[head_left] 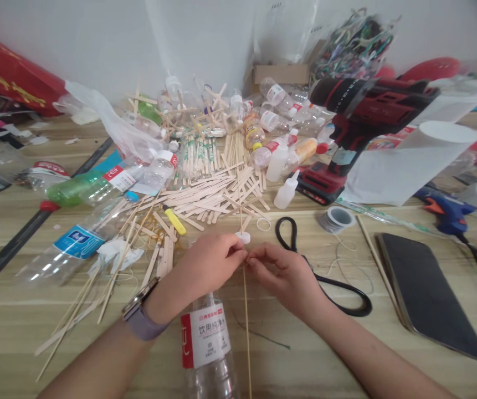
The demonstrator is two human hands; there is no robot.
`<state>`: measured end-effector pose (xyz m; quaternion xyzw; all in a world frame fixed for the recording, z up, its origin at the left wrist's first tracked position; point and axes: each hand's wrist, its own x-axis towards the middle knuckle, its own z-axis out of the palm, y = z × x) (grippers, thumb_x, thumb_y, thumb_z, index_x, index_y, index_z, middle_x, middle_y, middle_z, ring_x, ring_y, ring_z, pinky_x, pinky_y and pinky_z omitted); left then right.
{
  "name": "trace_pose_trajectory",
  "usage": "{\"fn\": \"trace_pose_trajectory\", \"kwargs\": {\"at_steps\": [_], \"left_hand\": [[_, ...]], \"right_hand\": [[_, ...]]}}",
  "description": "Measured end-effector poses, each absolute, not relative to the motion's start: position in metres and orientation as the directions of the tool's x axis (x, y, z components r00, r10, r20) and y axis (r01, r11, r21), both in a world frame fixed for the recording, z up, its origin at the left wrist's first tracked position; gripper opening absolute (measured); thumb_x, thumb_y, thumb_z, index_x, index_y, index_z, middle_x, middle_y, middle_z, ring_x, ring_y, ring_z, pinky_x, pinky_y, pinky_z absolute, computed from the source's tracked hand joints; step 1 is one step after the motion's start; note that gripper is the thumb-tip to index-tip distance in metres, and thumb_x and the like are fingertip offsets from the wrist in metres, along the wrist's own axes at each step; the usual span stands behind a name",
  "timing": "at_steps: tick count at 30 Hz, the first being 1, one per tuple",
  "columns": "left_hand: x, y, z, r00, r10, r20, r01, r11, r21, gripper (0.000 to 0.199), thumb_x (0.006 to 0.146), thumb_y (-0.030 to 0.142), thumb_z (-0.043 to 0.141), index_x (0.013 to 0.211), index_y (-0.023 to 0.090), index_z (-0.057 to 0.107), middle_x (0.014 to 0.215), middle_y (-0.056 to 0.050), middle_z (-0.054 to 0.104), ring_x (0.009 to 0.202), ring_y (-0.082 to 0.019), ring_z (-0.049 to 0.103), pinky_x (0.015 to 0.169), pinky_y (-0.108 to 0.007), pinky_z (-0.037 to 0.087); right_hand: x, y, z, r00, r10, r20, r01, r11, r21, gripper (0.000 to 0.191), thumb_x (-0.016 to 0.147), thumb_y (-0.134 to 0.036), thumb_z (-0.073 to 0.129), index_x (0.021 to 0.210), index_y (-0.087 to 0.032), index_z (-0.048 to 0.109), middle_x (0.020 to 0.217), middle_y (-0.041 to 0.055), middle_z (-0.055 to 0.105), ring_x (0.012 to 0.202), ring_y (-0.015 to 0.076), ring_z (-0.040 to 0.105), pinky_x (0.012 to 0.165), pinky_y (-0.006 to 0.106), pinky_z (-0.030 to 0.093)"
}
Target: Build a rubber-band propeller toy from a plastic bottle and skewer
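Observation:
A thin wooden skewer (246, 332) runs lengthwise between my hands, with a white bottle cap (243, 238) at it just beyond my fingertips. My left hand (211, 257) pinches the skewer close to the cap. Almost touching the left fingertips, my right hand (282, 271) has its thumb and forefinger pressed together beside the skewer; what they pinch is hidden. Under my left wrist stands or lies a clear plastic bottle (207, 343) with a red and white label, its neck partly covered by the hand.
Black-handled scissors (325, 277), a grey tape roll (338, 219) and a dark phone (427, 293) lie right. Behind them stands a red cordless drill (358, 127). Craft sticks (213, 191), a yellow cutter (174, 220) and a glue bottle (287, 191) are ahead; a blue-labelled bottle (78, 241) lies left.

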<state>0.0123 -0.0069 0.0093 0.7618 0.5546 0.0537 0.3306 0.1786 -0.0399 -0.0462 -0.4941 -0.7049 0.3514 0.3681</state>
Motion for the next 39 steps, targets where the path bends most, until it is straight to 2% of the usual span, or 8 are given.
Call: {"fn": "trace_pose_trajectory", "kwargs": {"at_steps": [5,9,13,17,22,25,30,39], "left_hand": [[0.0129,-0.0083,0.0124,0.369,0.881,-0.297,0.806,-0.144,0.574,0.020,0.083,0.025,0.050,0.065,0.022,0.057,0.056,0.005,0.053,0.055,-0.013,0.049,0.051,-0.025,0.029],[0.0121,-0.0097,0.0132,0.351,0.897,-0.270,0.807,-0.143,0.573,0.022,0.083,0.028,0.050,0.062,0.022,0.051,0.055,0.005,0.050,0.054,-0.013,0.047,0.051,-0.026,0.028],[0.0099,-0.0084,0.0118,0.349,0.887,-0.303,0.806,-0.119,0.579,0.024,0.084,0.032,0.049,0.062,0.022,0.050,0.054,0.005,0.049,0.054,-0.013,0.047,0.049,-0.026,0.028],[0.0080,-0.0055,0.0116,0.363,0.869,-0.336,0.792,-0.097,0.603,0.026,0.085,0.036,0.047,0.066,0.021,0.056,0.058,0.004,0.056,0.056,-0.015,0.052,0.051,-0.026,0.031],[0.0075,-0.0037,0.0122,0.381,0.854,-0.355,0.768,-0.079,0.636,0.026,0.085,0.033,0.047,0.064,0.021,0.059,0.062,0.002,0.061,0.061,-0.016,0.055,0.054,-0.026,0.034],[0.0073,-0.0035,0.0116,0.393,0.848,-0.356,0.761,-0.083,0.643,0.026,0.085,0.030,0.048,0.064,0.021,0.059,0.063,0.002,0.062,0.062,-0.016,0.056,0.055,-0.026,0.034],[0.0073,-0.0038,0.0101,0.406,0.843,-0.352,0.753,-0.090,0.652,0.023,0.084,0.026,0.049,0.067,0.021,0.064,0.066,0.002,0.065,0.064,-0.016,0.059,0.056,-0.026,0.036],[0.0059,-0.0045,0.0118,0.378,0.876,-0.300,0.754,-0.103,0.649,0.024,0.088,0.030,0.048,0.071,0.021,0.062,0.067,0.002,0.066,0.062,-0.016,0.058,0.057,-0.026,0.036]], "right_hand": [[0.1785,-0.0386,-0.0452,-0.217,0.970,0.113,0.395,0.193,-0.898,0.014,0.083,-0.023,0.052,0.074,-0.021,0.063,0.064,-0.0019,0.068,0.056,0.0126,0.059,0.050,0.021,0.041],[0.1803,-0.0384,-0.0441,-0.211,0.970,0.117,0.413,0.197,-0.889,0.013,0.082,-0.022,0.052,0.073,-0.021,0.061,0.063,-0.0020,0.065,0.056,0.0129,0.058,0.050,0.021,0.041],[0.1816,-0.0402,-0.0429,-0.254,0.936,0.243,0.469,0.339,-0.816,0.012,0.082,-0.016,0.052,0.074,-0.021,0.060,0.069,0.0000,0.066,0.061,0.0135,0.060,0.054,0.021,0.044],[0.1809,-0.0409,-0.0435,-0.299,0.868,0.395,0.505,0.496,-0.706,0.016,0.079,-0.009,0.050,0.073,-0.020,0.060,0.071,0.0017,0.062,0.063,0.0135,0.059,0.056,0.021,0.045],[0.1794,-0.0415,-0.0441,-0.333,0.848,0.412,0.513,0.529,-0.676,0.018,0.081,-0.009,0.050,0.076,-0.021,0.062,0.073,0.0029,0.068,0.066,0.0155,0.063,0.057,0.023,0.047],[0.1785,-0.0420,-0.0434,-0.307,0.878,0.367,0.483,0.477,-0.734,0.017,0.083,-0.011,0.052,0.077,-0.022,0.063,0.073,0.0013,0.073,0.066,0.0155,0.066,0.060,0.024,0.049],[0.1771,-0.0428,-0.0449,-0.224,0.949,0.221,0.366,0.293,-0.883,0.014,0.086,-0.017,0.054,0.081,-0.022,0.066,0.073,-0.0002,0.076,0.063,0.0144,0.068,0.056,0.022,0.050],[0.1760,-0.0408,-0.0507,-0.129,0.987,0.098,0.363,0.139,-0.921,0.011,0.085,-0.025,0.052,0.076,-0.022,0.057,0.063,-0.0001,0.068,0.055,0.0140,0.062,0.050,0.022,0.045]]}}
